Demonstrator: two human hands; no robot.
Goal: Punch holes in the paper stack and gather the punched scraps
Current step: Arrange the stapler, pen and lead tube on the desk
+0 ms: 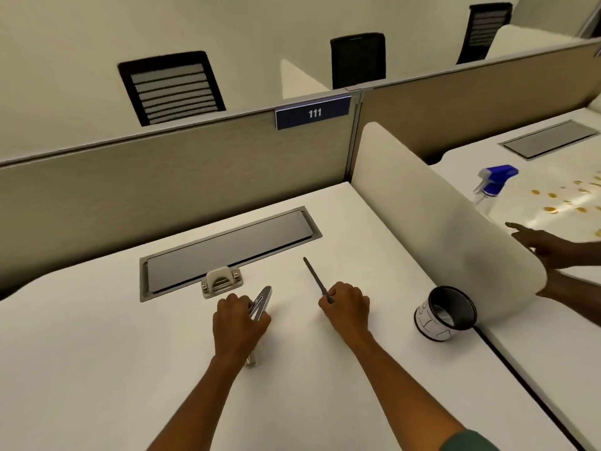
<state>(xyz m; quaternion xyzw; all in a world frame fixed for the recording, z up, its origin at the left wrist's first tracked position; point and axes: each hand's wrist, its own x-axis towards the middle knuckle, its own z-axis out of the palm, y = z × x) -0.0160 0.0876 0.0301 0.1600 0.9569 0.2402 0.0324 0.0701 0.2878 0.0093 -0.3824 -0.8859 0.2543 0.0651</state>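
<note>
My left hand [239, 317] is closed on a silver metal stapler-like tool [261, 305] that lies on the white desk [97, 353]; its jaw points away from me. My right hand [346, 304] grips a thin dark strip [317, 278] that slants up and to the left above the desk. A small white-and-metal hole punch [221, 281] sits just beyond my left hand, at the near edge of a grey cable hatch [227, 249]. No paper stack shows in the view.
A black-rimmed cup [445, 315] stands at the desk's right edge beside a curved white divider [422, 206]. Another person's hands [546, 252] reach from the right. On the neighbouring desk are a blue-topped spray bottle [494, 183] and several scattered golden bits [566, 198]. A beige partition [162, 177] is behind.
</note>
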